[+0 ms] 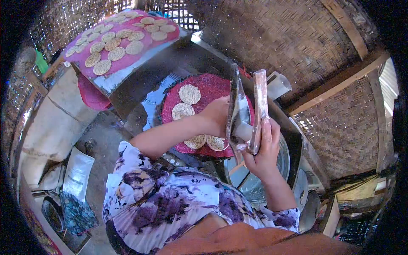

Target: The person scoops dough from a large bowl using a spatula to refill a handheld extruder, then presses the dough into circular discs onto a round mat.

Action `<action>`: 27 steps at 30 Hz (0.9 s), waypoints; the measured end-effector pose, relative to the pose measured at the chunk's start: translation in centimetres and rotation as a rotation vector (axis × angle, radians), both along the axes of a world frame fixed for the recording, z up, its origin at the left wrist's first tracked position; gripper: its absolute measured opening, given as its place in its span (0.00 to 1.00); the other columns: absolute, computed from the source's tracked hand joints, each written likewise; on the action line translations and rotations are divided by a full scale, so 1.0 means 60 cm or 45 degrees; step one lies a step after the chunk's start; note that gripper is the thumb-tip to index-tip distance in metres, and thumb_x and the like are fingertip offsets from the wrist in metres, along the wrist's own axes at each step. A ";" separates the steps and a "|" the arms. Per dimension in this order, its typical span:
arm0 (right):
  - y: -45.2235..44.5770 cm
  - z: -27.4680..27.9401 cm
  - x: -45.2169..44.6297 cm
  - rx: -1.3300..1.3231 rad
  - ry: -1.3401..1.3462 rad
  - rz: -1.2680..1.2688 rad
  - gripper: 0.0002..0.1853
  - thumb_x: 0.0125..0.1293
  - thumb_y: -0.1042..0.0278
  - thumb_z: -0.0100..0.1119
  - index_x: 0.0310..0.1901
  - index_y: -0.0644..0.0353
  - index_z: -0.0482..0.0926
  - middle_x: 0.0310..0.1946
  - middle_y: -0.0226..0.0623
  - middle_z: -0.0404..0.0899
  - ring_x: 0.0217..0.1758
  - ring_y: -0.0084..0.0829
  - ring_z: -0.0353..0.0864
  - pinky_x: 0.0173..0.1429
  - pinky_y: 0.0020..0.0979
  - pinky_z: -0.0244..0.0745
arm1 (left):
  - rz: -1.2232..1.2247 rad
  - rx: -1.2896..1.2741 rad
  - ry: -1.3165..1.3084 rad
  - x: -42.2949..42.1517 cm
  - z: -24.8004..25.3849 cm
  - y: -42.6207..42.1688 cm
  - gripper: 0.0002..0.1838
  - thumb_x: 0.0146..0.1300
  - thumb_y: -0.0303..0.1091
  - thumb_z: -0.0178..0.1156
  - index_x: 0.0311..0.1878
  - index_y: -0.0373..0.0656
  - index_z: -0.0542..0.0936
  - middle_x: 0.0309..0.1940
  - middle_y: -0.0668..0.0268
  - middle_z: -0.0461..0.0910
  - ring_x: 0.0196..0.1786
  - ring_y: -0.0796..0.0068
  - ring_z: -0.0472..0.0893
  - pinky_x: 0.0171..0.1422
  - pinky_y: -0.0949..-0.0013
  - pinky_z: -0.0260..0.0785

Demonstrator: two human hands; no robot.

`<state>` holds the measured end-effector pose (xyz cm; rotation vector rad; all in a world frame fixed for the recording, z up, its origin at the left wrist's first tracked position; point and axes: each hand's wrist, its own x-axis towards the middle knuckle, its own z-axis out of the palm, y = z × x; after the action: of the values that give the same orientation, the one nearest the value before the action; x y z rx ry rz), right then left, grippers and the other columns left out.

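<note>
My left hand (217, 117) is closed at the near side of a dark, worn wooden piece (233, 102), its fingers mostly hidden behind it. In my right hand (266, 148) is a pale, white-smeared wooden bar (259, 106), with fingers wrapped round its lower part. The two pieces stand upright side by side, apart at the top; they look like parts of a hand press. A smooth white lump, perhaps dough (244, 131), shows between them low down. Below lies a round pink cloth mat (210, 91) bearing several flat noodle rounds (189, 94).
A large metal basin (278, 170) sits under my right forearm. At the back left, a raised table with pink cloth (144, 46) carries many noodle rounds (116, 54). A white plastic jug (278, 85) stands by the woven wall (276, 34). Sacks (78, 170) lie on the left floor.
</note>
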<state>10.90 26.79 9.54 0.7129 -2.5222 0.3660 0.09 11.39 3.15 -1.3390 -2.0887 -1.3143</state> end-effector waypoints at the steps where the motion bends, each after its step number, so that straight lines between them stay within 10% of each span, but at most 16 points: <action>1: 0.005 0.009 -0.004 -0.030 -0.064 0.033 0.50 0.40 0.54 0.69 0.63 0.62 0.51 0.57 0.55 0.55 0.55 0.54 0.64 0.55 0.43 0.65 | -0.161 0.142 -0.226 -0.009 -0.016 0.014 0.24 0.37 0.49 0.65 0.37 0.45 0.75 0.39 0.62 0.75 0.47 0.62 0.73 0.57 0.64 0.63; 3: 0.021 0.007 -0.016 -0.561 -0.373 0.162 0.55 0.42 0.44 0.67 0.64 0.67 0.48 0.62 0.50 0.53 0.61 0.48 0.58 0.64 0.43 0.52 | -0.445 0.345 -0.650 -0.017 -0.034 0.022 0.25 0.40 0.48 0.64 0.41 0.46 0.74 0.42 0.63 0.75 0.49 0.63 0.72 0.59 0.64 0.61; 6: 0.089 -0.020 -0.011 -1.212 -1.443 -0.019 0.53 0.35 0.46 0.70 0.61 0.65 0.55 0.50 0.36 0.65 0.52 0.37 0.68 0.59 0.39 0.60 | -0.600 0.362 -0.690 -0.049 -0.067 0.040 0.26 0.43 0.42 0.62 0.48 0.45 0.72 0.46 0.64 0.74 0.52 0.65 0.71 0.62 0.65 0.59; 8: 0.103 -0.043 0.004 -1.310 -1.570 0.017 0.52 0.36 0.44 0.70 0.61 0.64 0.56 0.48 0.35 0.67 0.49 0.36 0.70 0.56 0.40 0.63 | -0.506 0.184 -0.294 -0.064 -0.045 0.025 0.29 0.44 0.33 0.61 0.54 0.44 0.68 0.50 0.63 0.72 0.56 0.66 0.68 0.64 0.65 0.55; 14: 0.123 -0.050 0.007 -1.404 -1.963 0.173 0.55 0.37 0.31 0.62 0.61 0.63 0.55 0.48 0.42 0.68 0.46 0.39 0.72 0.49 0.45 0.69 | -1.737 1.152 -1.221 -0.098 0.079 -0.027 0.42 0.45 0.31 0.63 0.64 0.38 0.55 0.59 0.54 0.63 0.63 0.56 0.62 0.66 0.58 0.54; 21: 0.152 -0.046 -0.015 -1.369 -2.078 0.002 0.52 0.45 0.32 0.57 0.63 0.64 0.51 0.52 0.47 0.66 0.50 0.42 0.71 0.51 0.41 0.67 | -1.390 1.479 -1.785 -0.150 -0.007 0.046 0.28 0.55 0.62 0.49 0.34 0.43 0.79 0.31 0.60 0.76 0.40 0.58 0.74 0.52 0.55 0.66; 27: 0.171 -0.086 -0.036 -1.294 -2.021 -0.158 0.41 0.53 0.36 0.52 0.57 0.65 0.61 0.46 0.48 0.71 0.45 0.40 0.74 0.47 0.39 0.70 | -1.311 1.617 -2.010 -0.175 -0.086 0.051 0.27 0.54 0.61 0.52 0.29 0.41 0.76 0.29 0.57 0.76 0.39 0.54 0.77 0.47 0.58 0.69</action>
<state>8.71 37.05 4.39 -0.3936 -2.7718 2.6971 -10.42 14.45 -1.99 -0.5090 0.0569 -3.8088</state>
